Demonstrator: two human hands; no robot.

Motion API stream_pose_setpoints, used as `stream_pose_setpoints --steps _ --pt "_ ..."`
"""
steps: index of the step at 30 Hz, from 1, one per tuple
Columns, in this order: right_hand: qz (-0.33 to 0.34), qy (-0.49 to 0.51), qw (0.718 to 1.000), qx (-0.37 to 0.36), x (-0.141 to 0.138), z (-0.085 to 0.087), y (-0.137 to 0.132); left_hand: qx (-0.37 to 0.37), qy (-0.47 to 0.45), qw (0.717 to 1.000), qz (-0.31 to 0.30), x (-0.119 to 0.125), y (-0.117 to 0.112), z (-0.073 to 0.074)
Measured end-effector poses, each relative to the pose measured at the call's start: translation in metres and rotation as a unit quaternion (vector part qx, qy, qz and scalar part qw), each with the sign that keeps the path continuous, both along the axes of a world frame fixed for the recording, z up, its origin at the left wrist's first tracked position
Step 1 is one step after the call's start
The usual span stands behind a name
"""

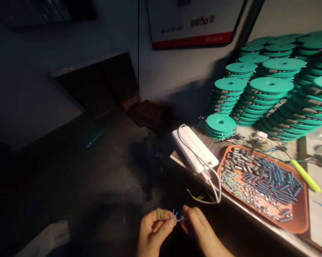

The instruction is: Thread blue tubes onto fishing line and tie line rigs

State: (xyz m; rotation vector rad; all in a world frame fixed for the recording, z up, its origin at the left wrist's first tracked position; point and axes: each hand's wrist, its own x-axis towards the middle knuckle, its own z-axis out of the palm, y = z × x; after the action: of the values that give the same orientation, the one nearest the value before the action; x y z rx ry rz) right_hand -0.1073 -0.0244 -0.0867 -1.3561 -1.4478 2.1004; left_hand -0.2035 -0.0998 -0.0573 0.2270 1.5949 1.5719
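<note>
My left hand (153,228) is low in the middle of the view, fingers pinched on a small tan bundle (162,214) with thin blue strands (174,215) sticking out of it. My right hand (197,225) sits just to its right, thumb and fingers pinched together at the tips of those blue strands, on a tiny part (182,218) that is too small to name. Both hands hover over the dark floor, in front of the table's edge.
An orange tray (301,223) on the table to the right holds several small grey and blue tubes. A white power strip (194,148) with a cable lies at the table's corner. Stacks of green discs (270,89) stand behind, and a yellow-green pen (305,175) lies beside the tray.
</note>
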Motion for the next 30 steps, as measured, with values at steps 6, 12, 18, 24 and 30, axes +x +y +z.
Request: stream_pose_setpoints --steps 6,12,18,24,30 --pt "-0.002 0.018 1.0 0.009 0.003 0.001 -0.003 0.011 0.006 1.0 0.004 0.002 0.0 -0.001" --pt "0.006 0.04 0.999 0.006 0.003 0.007 0.001 0.005 -0.001 1.0 -0.006 0.002 -0.002 -0.003" --pt "0.061 0.079 0.995 -0.009 0.002 0.007 0.008 0.01 -0.016 0.998 -0.059 0.001 -0.002 -0.001" --pt "0.026 0.054 0.998 0.01 0.003 0.012 0.005 0.019 -0.035 0.997 -0.066 0.001 0.0 0.003" --pt "0.017 0.043 0.999 0.0 0.003 0.015 0.006 0.022 -0.015 0.995 -0.096 0.0 -0.002 0.003"
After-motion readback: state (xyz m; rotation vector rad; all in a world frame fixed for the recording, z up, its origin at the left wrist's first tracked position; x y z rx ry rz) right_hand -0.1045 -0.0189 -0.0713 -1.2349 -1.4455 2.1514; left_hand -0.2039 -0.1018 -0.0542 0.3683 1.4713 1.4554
